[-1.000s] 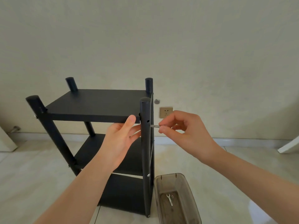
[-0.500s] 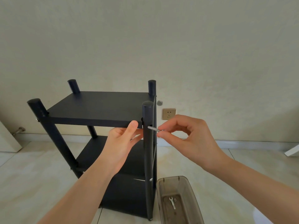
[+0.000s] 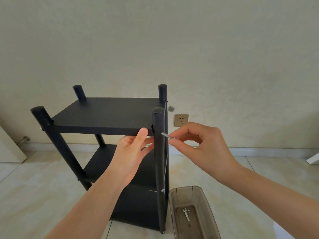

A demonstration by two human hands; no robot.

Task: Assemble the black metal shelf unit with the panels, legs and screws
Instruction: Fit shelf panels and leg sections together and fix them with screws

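Fingertips [image 3: 172,138] of our right hand [image 3: 203,149] pinch a silver screw [image 3: 166,135], its tip at the near-right leg [image 3: 159,163] of the black shelf unit [image 3: 103,116], just below the top panel. Our left hand [image 3: 131,154], fingers straight and slightly apart, presses up under that panel's near-right corner. The unit stands on the tiled floor [image 3: 34,195]; beside its near-right foot, a clear plastic bin [image 3: 205,204] holds a small wrench [image 3: 186,214].

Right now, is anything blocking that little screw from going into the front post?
Nothing visible does. The right hand pinches the screw with its tip already at the front leg. The left hand is on the leg's other side, under the top panel.
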